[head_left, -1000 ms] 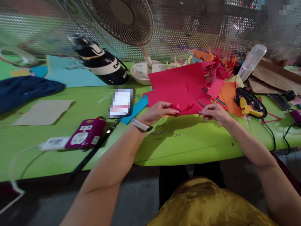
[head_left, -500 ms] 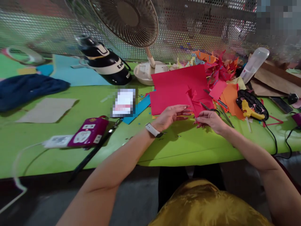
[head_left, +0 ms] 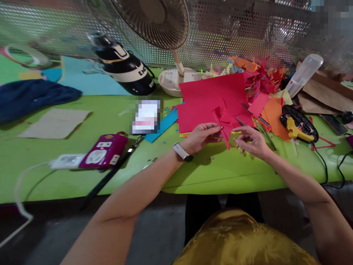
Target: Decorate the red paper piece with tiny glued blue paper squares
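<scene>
1. Left hand (head_left: 200, 137) is pinching a folded red paper shape (head_left: 224, 123), pointy and creased, w/ fingertips closed on its edge.
2. Right hand (head_left: 250, 141) is hovering at its 3 o'clock, fingers loosely curled, holding nothing.
3. Shape is sitting over the glossy green table (head_left: 193, 173), flat red sheets (head_left: 212, 99) lying at 12 o'clock.
4. Yellow glue gun (head_left: 295, 131) is resting at 3 o'clock, well apart.

Evenly bright from overhead, soft arm shadows on the green table (head_left: 68, 176), left edge blurred, wide-angle bending at borders.
</scene>
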### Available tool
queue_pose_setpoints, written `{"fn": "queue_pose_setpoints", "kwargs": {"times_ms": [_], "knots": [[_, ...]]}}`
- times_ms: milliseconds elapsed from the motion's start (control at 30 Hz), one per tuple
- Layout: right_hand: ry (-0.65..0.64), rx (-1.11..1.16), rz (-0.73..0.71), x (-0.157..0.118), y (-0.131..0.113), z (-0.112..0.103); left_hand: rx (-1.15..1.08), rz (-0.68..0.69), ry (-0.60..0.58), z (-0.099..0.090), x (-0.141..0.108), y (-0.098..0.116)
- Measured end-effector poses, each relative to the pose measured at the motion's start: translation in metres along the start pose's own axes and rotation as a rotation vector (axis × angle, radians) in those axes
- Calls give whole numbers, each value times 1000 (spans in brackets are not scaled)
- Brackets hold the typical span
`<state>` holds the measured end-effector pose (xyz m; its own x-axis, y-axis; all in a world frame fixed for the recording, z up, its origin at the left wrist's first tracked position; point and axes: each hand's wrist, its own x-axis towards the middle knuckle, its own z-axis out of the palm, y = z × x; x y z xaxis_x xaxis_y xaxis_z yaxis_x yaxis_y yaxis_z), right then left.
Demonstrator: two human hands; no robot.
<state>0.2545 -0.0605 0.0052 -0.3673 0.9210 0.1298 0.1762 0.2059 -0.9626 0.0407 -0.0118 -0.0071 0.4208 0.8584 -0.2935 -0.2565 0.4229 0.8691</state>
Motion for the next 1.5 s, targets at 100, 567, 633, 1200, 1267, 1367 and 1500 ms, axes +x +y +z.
{"fn": "queue_pose_setpoints", "kwargs": {"times_ms": [100, 567, 633, 1200, 1267, 1367, 1500], "knots": [[-173, -128, -29, 0, 4, 1, -4, -6, -31, 2, -2, 0], [-237, -109, -179, 7, 17, 2, 54, -54, -141, 3, -4, -7], [-233, -64, -168, 8, 18, 3, 65, -48, -157, 4, -4, -8], [23, -83, 114, 9, 6, 10, 100, 78, -210, 13, -5, -13], [22, -110, 127, 10, 6, 8, 113, 88, -220, 12, -5, -15], [-16, -107, 151, 11, 7, 6, 130, 106, -220, 11, -4, -18], [-38, -95, 183, 11, 7, 5, 139, 106, -195, 8, -2, -20]]}}
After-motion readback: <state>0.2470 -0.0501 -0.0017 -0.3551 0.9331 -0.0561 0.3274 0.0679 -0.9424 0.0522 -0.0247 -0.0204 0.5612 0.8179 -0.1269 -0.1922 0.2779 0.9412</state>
